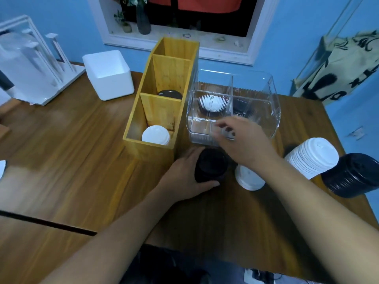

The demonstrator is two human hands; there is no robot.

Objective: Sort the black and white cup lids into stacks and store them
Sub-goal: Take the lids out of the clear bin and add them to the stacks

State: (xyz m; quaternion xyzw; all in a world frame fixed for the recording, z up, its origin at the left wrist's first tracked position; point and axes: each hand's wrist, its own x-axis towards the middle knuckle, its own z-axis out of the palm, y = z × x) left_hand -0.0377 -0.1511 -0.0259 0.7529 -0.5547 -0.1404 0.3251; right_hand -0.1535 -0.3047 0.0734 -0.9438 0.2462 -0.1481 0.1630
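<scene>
Table (61, 160) of dark wood carries everything, its far edge against a blue wall. Largest on it is a tall wooden divider box (162, 95) near the middle of the far edge, with a white lid stack (155, 135) in its nearest compartment and a black lid (170, 94) in the next one back. Just beside it on the right stands a clear plastic bin (233, 107), holding a white lid pile (212, 103) in its left half and dark lids (242, 106) in its right. A white foam box (108, 74) sits toward the far left corner. Near the right edge lean a tall stack of white lids (311, 157) and, touching it, a stack of black lids (352, 175). The left hand (184, 177) is clamped around a short black lid stack (211, 165) in front of the bin. The right hand (246, 142) hovers at the bin's near wall, fingers loosely curled; whether it holds anything cannot be told. Below its wrist lies a small white lid stack (249, 178).
</scene>
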